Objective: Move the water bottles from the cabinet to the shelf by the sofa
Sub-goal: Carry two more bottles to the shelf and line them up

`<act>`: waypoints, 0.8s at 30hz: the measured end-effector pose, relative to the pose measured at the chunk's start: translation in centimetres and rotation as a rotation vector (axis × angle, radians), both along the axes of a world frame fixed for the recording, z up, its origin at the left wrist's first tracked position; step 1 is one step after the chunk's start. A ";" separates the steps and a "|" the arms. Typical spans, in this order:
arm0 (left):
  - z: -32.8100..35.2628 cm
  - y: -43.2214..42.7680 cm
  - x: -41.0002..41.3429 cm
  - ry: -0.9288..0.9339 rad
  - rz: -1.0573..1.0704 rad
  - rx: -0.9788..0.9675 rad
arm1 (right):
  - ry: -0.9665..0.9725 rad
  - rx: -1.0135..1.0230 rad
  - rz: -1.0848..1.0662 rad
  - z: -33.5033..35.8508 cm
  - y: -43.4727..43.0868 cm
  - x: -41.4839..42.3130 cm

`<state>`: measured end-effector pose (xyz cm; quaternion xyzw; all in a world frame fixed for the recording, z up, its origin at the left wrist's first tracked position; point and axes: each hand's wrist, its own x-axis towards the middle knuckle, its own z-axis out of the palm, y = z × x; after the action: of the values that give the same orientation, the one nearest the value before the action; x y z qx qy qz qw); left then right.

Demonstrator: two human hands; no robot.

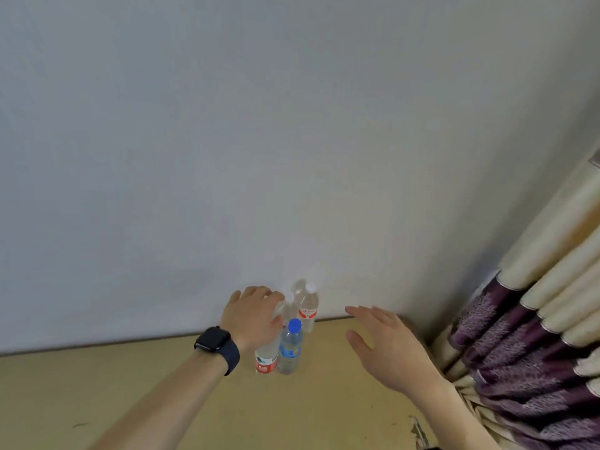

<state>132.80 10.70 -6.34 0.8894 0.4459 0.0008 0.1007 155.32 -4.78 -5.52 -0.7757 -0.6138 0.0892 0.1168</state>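
Three bottles (306, 308) clustered, lower centre | left hand (253, 315) grips red-label bottle (266, 363) | right hand (386, 344) open | risk: lift may topple adjacent blue-cap bottle (290, 349)

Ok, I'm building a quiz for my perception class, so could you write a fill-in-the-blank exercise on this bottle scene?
1. The bottle with the blue label has a ___ cap.
2. The watch sits on the ___ wrist.
3. The left hand curls over the leftmost bottle, whose label is ___.
4. The right hand, fingers straight, holds ___.

Missing words: blue; left; red; nothing.
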 end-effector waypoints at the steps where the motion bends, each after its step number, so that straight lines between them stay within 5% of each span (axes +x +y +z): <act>1: -0.6 1.4 0.8 0.019 -0.011 -0.014 | 0.004 -0.031 -0.006 -0.4 1.4 0.1; 17: -10.1 12.0 10.4 0.323 0.020 -0.014 | -0.042 -0.416 0.103 -10.7 21.6 2.5; 24: -12.4 12.5 11.6 0.378 0.006 -0.062 | -0.066 -0.383 0.125 -14.5 22.3 3.6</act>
<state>144.37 23.16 -18.75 0.8688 0.4594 -0.1798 0.0425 158.88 17.52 -20.03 -0.7465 -0.6362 0.1859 -0.0589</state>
